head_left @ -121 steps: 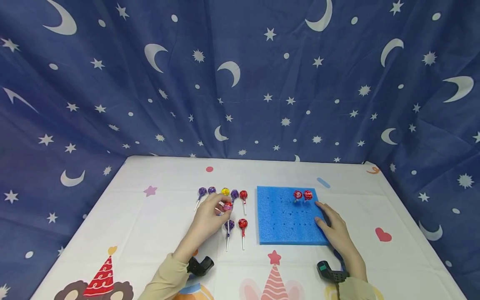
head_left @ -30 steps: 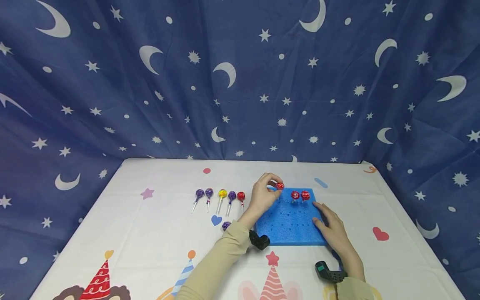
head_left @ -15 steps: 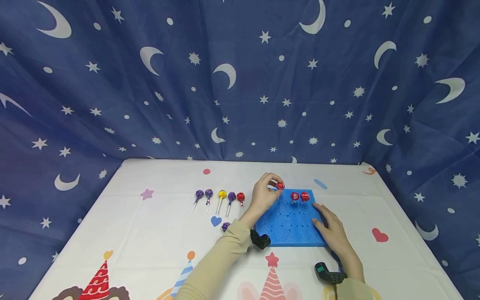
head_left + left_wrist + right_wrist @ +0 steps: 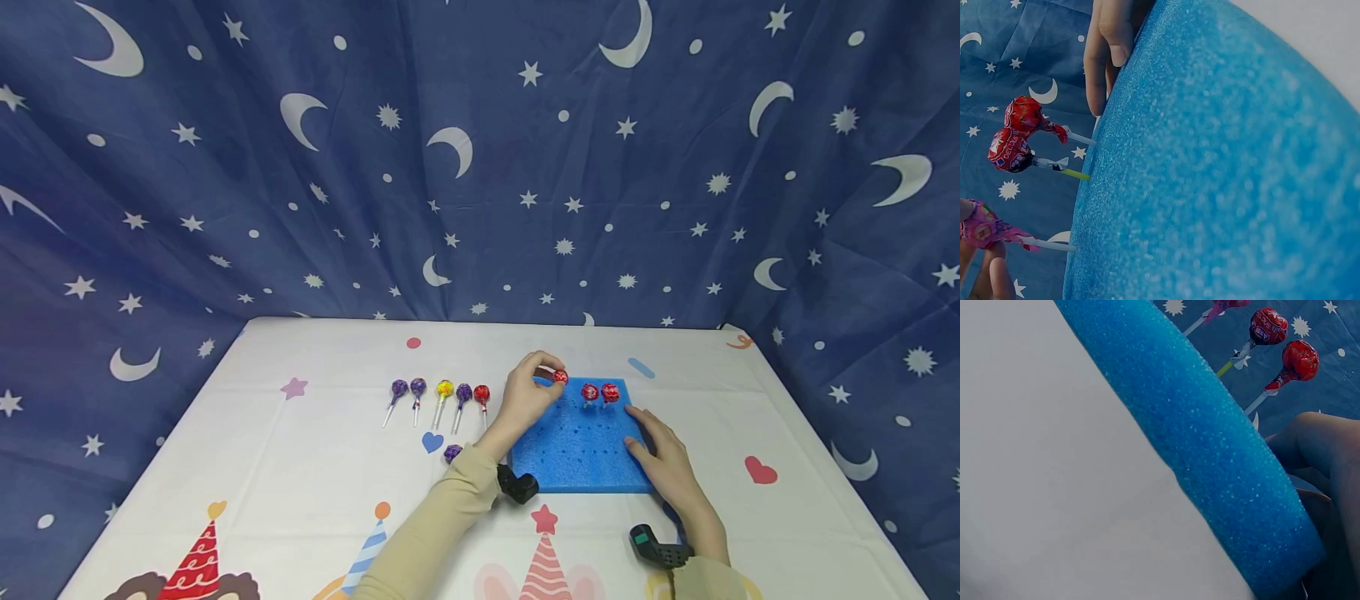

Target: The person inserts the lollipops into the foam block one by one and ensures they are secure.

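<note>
My left hand [image 4: 525, 393] pinches a pinkish-red wrapped lollipop [image 4: 985, 230] by its candy head over the far left part of the blue foam block [image 4: 577, 467]. In the left wrist view its white stick meets the foam. Two red lollipops, one [image 4: 590, 392] on a yellow-green stick and one [image 4: 611, 392] on a white stick, stand upright in the foam farther right. Rows of small holes mark the block's top. My right hand [image 4: 667, 458] rests along the block's right edge, fingers fairly straight; the right wrist view shows this hand [image 4: 1329, 450] at the foam's side.
Left of the block lie several lollipops in a row: purple ones [image 4: 399, 388], a yellow one [image 4: 445, 389] and a red one [image 4: 482, 392]. Another purple lollipop [image 4: 452, 452] is partly hidden by the left sleeve. A white patterned cloth [image 4: 300, 467] covers the table; a starry curtain hangs behind.
My left hand has carried the lollipop from the loose ones over to the block, then lowered slightly with it in the last half second. The right hand stays at the block's edge.
</note>
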The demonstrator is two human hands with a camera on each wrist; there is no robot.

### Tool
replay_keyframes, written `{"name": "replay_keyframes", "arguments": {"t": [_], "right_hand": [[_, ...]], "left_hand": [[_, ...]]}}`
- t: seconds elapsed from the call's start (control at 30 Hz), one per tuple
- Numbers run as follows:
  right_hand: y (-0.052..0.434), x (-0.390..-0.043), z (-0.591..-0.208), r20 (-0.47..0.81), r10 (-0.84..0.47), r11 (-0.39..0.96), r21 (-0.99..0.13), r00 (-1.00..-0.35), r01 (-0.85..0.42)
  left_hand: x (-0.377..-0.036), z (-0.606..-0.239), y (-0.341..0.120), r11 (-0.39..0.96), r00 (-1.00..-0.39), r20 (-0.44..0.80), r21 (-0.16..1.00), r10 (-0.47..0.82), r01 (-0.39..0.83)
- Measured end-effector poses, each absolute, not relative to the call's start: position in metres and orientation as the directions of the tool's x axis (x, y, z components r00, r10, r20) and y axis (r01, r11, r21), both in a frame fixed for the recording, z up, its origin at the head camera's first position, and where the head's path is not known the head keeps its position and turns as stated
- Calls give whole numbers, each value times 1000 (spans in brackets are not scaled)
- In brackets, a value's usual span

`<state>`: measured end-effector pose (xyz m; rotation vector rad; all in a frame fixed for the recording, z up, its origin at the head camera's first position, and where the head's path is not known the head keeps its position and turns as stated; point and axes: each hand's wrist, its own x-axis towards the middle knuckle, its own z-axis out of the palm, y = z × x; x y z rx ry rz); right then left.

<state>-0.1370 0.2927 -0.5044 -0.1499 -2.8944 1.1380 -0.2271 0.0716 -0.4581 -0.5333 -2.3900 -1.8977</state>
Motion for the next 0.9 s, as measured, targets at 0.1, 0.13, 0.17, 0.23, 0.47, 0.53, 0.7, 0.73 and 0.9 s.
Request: {"name": "replay_keyframes", "arguments": {"t": [0.1, 0.13, 0.17, 0.23, 0.47, 0.53, 0.7, 0.73, 0.9], "right_hand": [[293, -137, -505, -6, 100, 729, -680, -995, 77], [293, -136, -505, -4, 100, 729, -680, -995, 76], [293, -136, -505, -4, 100, 729, -681, -995, 76], [293, -136, -505, -3, 98, 729, -681, -995, 74], [294, -137, -506, 0, 97, 727, -683, -995, 71], [294, -137, -506, 2, 99, 725, -685, -995, 70], [293, -137, -506, 15, 102, 720, -691, -995, 63], [293, -137, -506, 16, 103, 720, -691, -995, 63], [293, -137, -506, 15, 102, 721, -690, -995, 63]], "left_hand": [[-226, -459, 71, 186, -942, 234, 941, 242, 281], [-226, -459, 71, 188, -943, 229, 942, 242, 278], [-226, -460, 71, 191, -944, 224, 943, 243, 273], [-225, -462, 71, 200, -947, 212, 944, 241, 262], [-225, -466, 73, 213, -946, 228, 937, 231, 277], [-225, -466, 73, 208, -944, 233, 937, 233, 283], [-225, -467, 72, 203, -935, 251, 931, 250, 305], [-225, -467, 71, 204, -933, 253, 930, 255, 307], [-224, -467, 68, 221, -930, 255, 923, 264, 316]]}}
